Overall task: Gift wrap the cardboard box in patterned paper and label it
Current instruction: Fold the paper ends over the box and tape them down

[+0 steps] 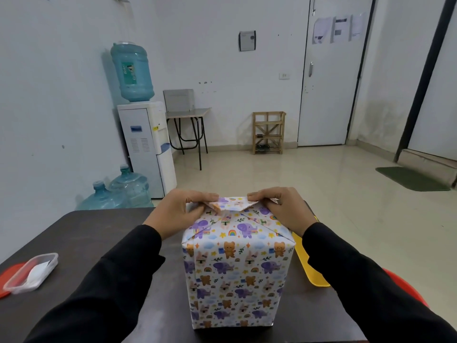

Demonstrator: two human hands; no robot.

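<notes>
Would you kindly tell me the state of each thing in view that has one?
box: upright on table, sides wrapped.
top flap: corners folded in, held at far edge.
left hand: pinches flap's left corner.
right hand: pinches flap's right corner.
container: uncovered.
door: closed.

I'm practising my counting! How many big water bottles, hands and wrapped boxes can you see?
Big water bottles: 3
Hands, left hand and right hand: 2
Wrapped box: 1
Total: 6
</notes>
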